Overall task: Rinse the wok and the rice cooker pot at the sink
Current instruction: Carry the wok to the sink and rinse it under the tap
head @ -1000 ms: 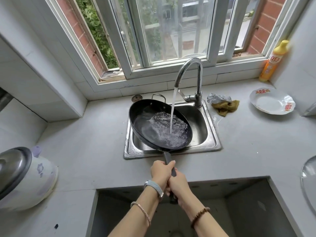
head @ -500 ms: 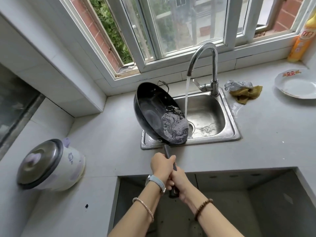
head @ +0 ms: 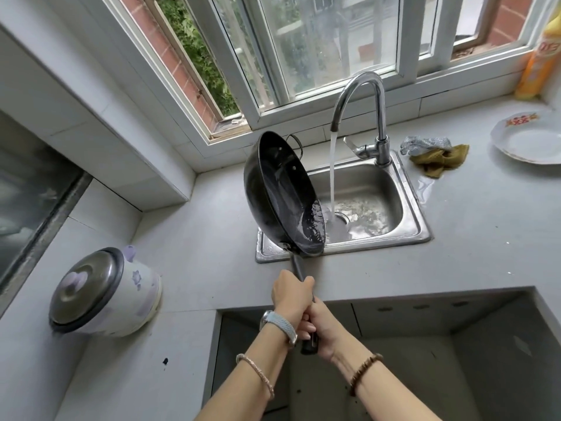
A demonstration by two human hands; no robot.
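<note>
The black wok (head: 279, 192) is tipped steeply onto its right rim over the left side of the steel sink (head: 413, 205), and water pours from its lower edge into the basin. My left hand (head: 291, 294) grips the wok's dark handle near the pan. My right hand (head: 321, 326) grips the handle's end just behind it. The tap (head: 364, 117) runs a stream into the sink beside the wok. A white rice cooker (head: 103, 296) with a closed metal lid stands on the counter at the left; its pot is hidden.
A grey and a yellow-brown cloth (head: 437, 153) lie right of the tap, with a wet patch below them. A white plate (head: 528, 141) and an orange detergent bottle (head: 540, 56) stand at the far right. A deep recess (head: 394, 360) opens in the counter under my arms.
The wok went from lying level under the stream to tilted steeply on its right rim, dumping its water into the sink. My view shifted left.
</note>
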